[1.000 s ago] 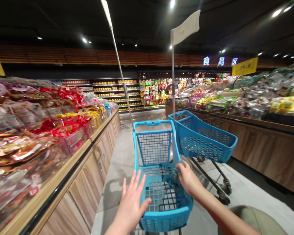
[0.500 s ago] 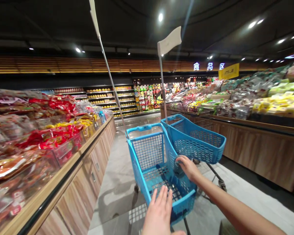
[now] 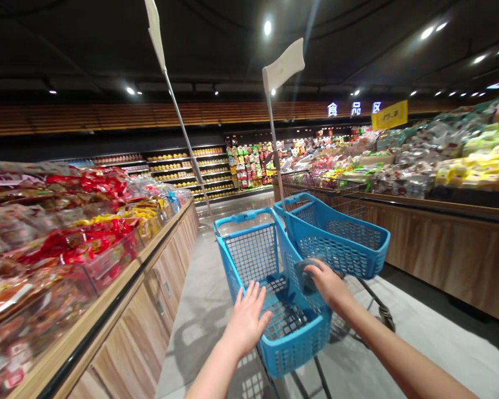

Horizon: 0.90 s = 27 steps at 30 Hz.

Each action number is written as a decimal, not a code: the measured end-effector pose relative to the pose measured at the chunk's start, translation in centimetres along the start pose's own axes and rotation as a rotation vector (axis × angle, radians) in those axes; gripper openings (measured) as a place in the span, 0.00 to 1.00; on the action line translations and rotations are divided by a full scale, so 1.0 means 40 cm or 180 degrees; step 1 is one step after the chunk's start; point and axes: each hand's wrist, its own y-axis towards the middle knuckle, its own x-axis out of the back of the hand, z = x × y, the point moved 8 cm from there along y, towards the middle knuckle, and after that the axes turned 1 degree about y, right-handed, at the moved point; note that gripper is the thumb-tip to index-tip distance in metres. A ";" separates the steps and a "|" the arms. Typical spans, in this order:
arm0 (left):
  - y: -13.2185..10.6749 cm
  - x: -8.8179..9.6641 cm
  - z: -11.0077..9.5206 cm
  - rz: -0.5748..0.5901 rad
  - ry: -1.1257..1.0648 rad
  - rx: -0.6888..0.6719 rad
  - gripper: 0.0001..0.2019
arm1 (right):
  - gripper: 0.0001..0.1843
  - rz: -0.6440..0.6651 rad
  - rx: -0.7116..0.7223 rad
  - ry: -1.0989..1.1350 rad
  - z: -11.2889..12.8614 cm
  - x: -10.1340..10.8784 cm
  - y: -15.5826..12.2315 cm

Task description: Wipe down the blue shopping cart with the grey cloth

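A blue plastic shopping cart (image 3: 289,354) stands right in front of me, its basket bare inside. My left hand (image 3: 247,318) is over the near left rim of the cart, fingers stretched and apart, holding nothing; whether it touches the rim I cannot tell. My right hand (image 3: 326,281) presses a grey cloth (image 3: 305,271) against the cart's right side wall. The cloth is bunched under the fingers and a little blurred. Close on the right stands a second blue shopping cart (image 3: 349,249), partly hidden behind the first.
A wooden display counter (image 3: 137,310) heaped with packaged food runs along the left. Another wooden counter (image 3: 441,238) holds bagged goods on the right. Tall poles with white flags (image 3: 285,64) rise from both carts. Stocked shelves (image 3: 187,172) line the back wall.
My left hand has moved up and left, from the cart's front end to its left rim. My right hand, still with the grey cloth, has shifted slightly right.
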 end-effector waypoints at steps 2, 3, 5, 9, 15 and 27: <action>0.011 -0.018 0.024 -0.0134 0.0010 0.0030 0.31 | 0.18 -0.0092 0.0030 -0.0181 0.016 0.006 -0.063; 0.012 -0.027 0.029 -0.0199 0.0004 0.0037 0.30 | 0.17 -0.0138 0.0034 -0.0265 0.034 0.005 -0.098; 0.009 -0.038 0.031 -0.0330 -0.0023 0.0055 0.30 | 0.16 -0.0183 0.0056 -0.0382 0.098 -0.013 -0.161; -0.010 -0.044 0.029 -0.0444 -0.0115 0.0068 0.30 | 0.17 -0.0136 0.0186 -0.0245 0.279 -0.098 -0.225; -0.020 -0.014 0.107 -0.0355 -0.0151 0.0129 0.28 | 0.18 -0.0056 0.0814 0.0055 0.405 -0.147 -0.248; 0.225 0.126 0.324 -0.0488 0.0290 -0.0031 0.27 | 0.04 0.0240 0.0948 0.0247 0.222 -0.114 -0.312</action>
